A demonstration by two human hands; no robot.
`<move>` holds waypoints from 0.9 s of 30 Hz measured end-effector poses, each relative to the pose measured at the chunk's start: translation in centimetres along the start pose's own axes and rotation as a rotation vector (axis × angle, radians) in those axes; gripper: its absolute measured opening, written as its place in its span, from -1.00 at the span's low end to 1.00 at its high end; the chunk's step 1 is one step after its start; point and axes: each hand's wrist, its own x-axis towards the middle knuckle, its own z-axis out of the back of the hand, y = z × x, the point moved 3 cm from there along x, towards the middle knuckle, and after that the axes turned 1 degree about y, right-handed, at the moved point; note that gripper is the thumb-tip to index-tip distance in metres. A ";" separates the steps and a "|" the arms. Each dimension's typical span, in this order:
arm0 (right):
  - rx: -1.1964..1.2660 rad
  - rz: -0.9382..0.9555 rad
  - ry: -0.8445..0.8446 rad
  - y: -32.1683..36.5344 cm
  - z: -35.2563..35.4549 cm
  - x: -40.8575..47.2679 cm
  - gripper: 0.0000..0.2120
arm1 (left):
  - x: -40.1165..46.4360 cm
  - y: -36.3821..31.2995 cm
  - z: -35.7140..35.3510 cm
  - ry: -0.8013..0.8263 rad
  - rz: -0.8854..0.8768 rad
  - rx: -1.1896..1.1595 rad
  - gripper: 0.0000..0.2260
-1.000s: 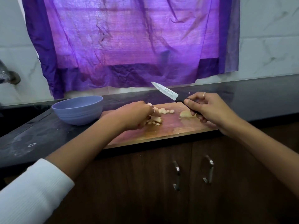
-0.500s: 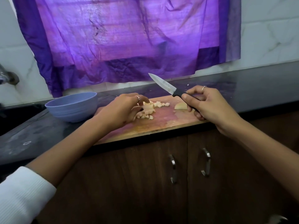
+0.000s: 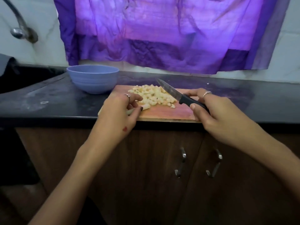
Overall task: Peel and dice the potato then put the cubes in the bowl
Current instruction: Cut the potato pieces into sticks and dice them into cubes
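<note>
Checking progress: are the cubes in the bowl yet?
Out. The potato cubes lie piled on the cutting board; the bowl stands beside it, its inside hidden.

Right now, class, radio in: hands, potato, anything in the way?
Right hand grips knife, blade raised over cubes. Left hand pinches an uncut strip on board. Bowl beside board, path unobstructed.

A home kitchen: a dark stone counter (image 3: 48,101) runs over brown wooden cupboard doors (image 3: 146,168) with metal handles (image 3: 180,163), below the fingers (image 3: 194,109). Off to the left of the fingers, a sink (image 3: 19,78) dips into the counter under a curved metal tap (image 3: 17,25). Beyond the fingertips a wooden board (image 3: 178,111) carries diced potato (image 3: 154,95), a blue bowl (image 3: 93,81) just beside it. A purple cloth (image 3: 154,33) hangs on the white marble-look wall (image 3: 40,38) behind
</note>
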 end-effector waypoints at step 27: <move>-0.055 -0.303 0.259 4.1 -1.4 0.9 -0.55 | -4.1 2.7 -0.6 -0.389 -0.077 -0.206 -0.90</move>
